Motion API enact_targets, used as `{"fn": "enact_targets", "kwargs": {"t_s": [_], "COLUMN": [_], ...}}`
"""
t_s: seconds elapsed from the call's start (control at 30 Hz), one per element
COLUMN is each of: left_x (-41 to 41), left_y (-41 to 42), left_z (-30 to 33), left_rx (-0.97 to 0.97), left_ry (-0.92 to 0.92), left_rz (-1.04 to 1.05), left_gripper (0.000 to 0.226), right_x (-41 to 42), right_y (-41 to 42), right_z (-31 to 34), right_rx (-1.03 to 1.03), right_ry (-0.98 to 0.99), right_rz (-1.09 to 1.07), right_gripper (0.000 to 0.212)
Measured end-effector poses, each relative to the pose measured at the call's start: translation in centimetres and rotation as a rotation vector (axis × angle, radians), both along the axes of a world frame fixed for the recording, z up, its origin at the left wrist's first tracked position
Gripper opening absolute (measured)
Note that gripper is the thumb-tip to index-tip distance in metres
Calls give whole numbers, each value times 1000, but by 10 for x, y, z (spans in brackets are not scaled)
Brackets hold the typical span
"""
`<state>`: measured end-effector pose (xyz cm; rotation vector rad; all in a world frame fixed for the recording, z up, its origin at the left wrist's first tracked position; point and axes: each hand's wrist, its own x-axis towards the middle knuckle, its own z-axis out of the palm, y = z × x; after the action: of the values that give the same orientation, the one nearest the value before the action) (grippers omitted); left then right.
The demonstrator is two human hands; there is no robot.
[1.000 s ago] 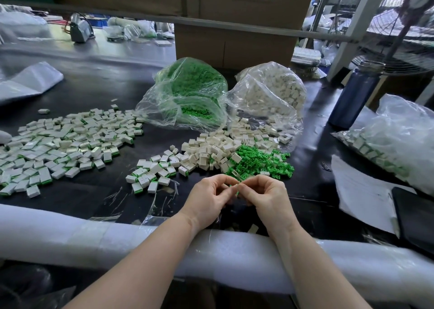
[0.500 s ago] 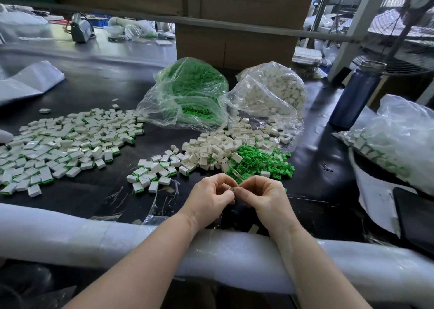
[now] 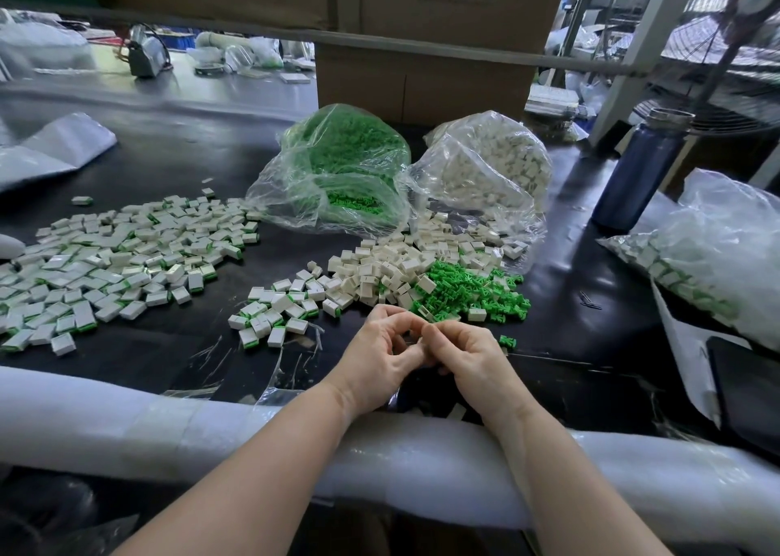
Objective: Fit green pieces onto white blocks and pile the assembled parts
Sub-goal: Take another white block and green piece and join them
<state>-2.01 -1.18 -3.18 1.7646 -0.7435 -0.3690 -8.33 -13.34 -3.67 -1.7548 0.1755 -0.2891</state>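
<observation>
While both hands, left [image 3: 380, 355] and right [image 3: 466, 355], meet curled just before the loose green plastic pieces [image 3: 472, 291], whatever they pinch is hidden.

A black worktable [image 3: 160, 167] backs onto cardboard boxes [image 3: 422, 78], with what may be a fan [image 3: 743, 48] behind.

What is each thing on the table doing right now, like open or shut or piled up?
left hand: fingers curled, meeting the right hand's
right hand: fingers curled, pinching
bag of green pieces: open, lying on its side
bag of white blocks: open, spilling blocks
blue bottle: upright, capped
assembled parts: spread out loosely
</observation>
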Motion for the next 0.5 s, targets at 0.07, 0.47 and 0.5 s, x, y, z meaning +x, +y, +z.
{"fn": "enact_targets", "kwargs": {"t_s": [0.07, 0.47, 0.5], "left_x": [0, 0, 0], "left_y": [0, 0, 0], "left_z": [0, -2, -2], "left_rx": [5, 33, 38], "left_ry": [-10, -42, -45], "left_rz": [-10, -85, -93], "left_gripper": [10, 16, 17], "right_x": [-1, -3, -3], "right_y": [0, -5, -5], "right_z": [2, 0, 0], "right_rx": [42, 204, 213], "right_ry": [-8, -2, 2], "right_rz": [36, 47, 42], "right_gripper": [28, 18, 18]}}
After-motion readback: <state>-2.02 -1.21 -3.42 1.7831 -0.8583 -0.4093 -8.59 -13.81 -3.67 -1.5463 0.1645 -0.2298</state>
